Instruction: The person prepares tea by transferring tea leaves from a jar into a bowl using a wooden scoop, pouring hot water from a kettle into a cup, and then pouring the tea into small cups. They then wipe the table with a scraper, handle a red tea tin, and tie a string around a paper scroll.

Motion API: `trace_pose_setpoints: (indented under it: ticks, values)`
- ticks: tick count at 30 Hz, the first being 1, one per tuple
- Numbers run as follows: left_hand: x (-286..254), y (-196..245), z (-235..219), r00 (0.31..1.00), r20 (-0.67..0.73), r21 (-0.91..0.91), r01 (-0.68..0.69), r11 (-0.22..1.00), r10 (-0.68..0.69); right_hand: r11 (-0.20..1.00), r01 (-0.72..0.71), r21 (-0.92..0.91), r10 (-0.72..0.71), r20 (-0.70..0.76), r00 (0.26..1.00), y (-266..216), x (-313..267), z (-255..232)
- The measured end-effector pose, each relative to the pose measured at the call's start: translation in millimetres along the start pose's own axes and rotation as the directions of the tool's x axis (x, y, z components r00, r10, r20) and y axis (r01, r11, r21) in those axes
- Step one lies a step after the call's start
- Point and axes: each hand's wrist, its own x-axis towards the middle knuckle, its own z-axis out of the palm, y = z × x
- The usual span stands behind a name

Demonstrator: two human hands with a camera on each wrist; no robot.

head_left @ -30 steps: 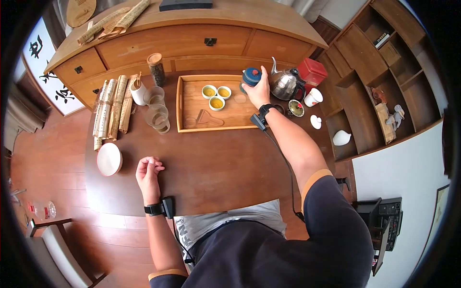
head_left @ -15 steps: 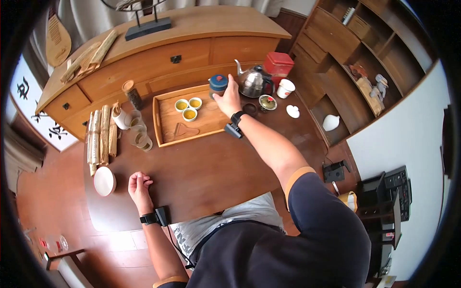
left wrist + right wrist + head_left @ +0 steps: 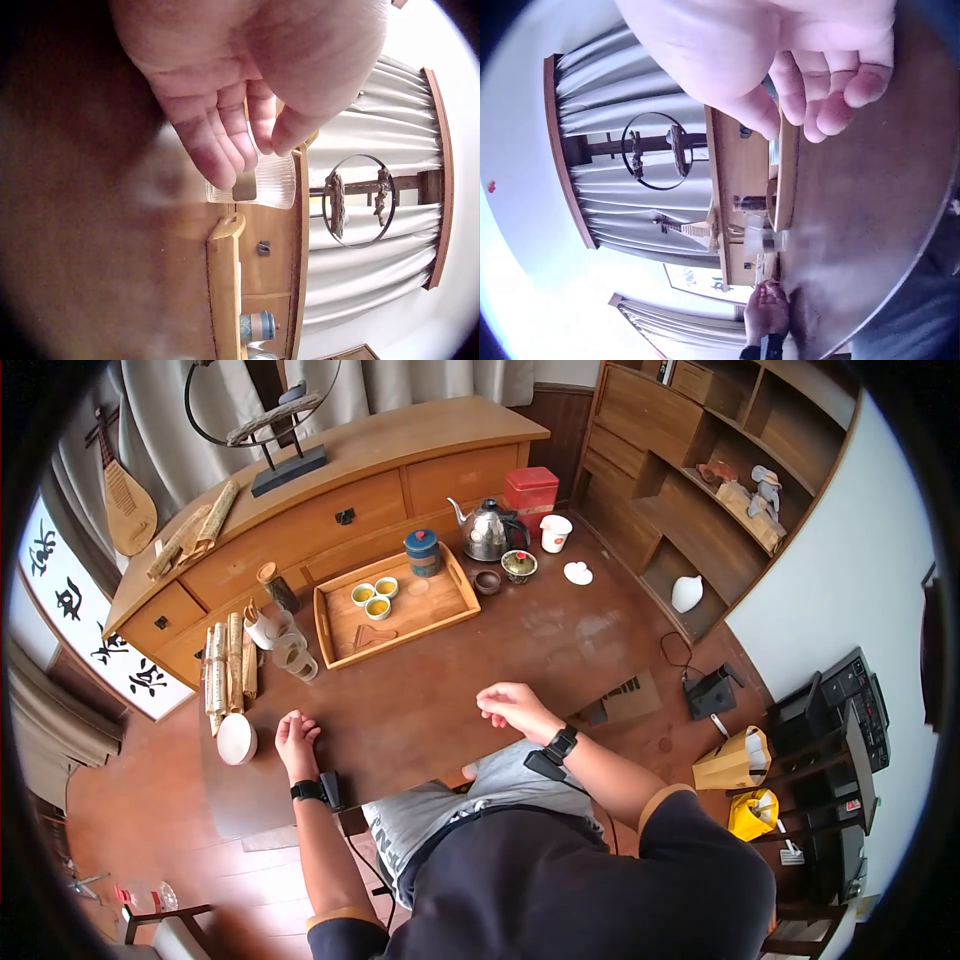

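Note:
My left hand [image 3: 296, 745] rests over the front left of the table, fingers loosely curled, holding nothing. A white bowl [image 3: 236, 740] sits just left of it. My right hand [image 3: 517, 707] is above the table's front edge, its fingers relaxed and bent, also holding nothing. Farther back, a blue lidded jar [image 3: 424, 557] stands upright at the right back of the wooden tray [image 3: 412, 612]. Three small cups of yellow tea, one of them the front cup [image 3: 377, 608], are grouped on that tray. In the left wrist view, a ribbed clear glass [image 3: 274, 184] appears beyond the left fingertips.
Right of the tray are a steel kettle [image 3: 487, 537], a small dark cup [image 3: 487, 582], a lidded bowl [image 3: 519, 567], a paper cup [image 3: 555, 533] and a red tin [image 3: 531, 490]. Clear glasses [image 3: 293, 655] and tied bamboo scrolls [image 3: 234, 660] stand at the left. A cabinet [image 3: 375, 500] backs the table.
My right hand has let go of the blue jar, which stays on the tray, and has drawn back to the table's front edge. The left hand keeps its place. The head view has shifted.

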Motion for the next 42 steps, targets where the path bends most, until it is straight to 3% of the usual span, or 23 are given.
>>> trace_pose_setpoints:
  ticks: [7, 24, 42]
  values:
    - [5.4, -4.8, -2.2, 1.000, 0.007, 0.038, 0.016, 0.999, -0.016, 0.988, -0.066, 0.138, 0.070, -0.019, 0.997, 10.4, -10.9, -19.2]
    - [9.9, -6.0, 5.2, 0.995, -0.090, 0.158, 0.059, 0.986, -0.045, 0.995, 0.069, 0.078, -0.067, -0.033, 0.997, 33.2, -1.8, -17.1]
    - [5.4, 0.2, 13.5, 0.992, -0.116, 0.148, 0.067, 0.987, -0.050, 0.992, 0.035, 0.120, -0.033, -0.022, 0.999, 28.0, -3.6, -18.8]
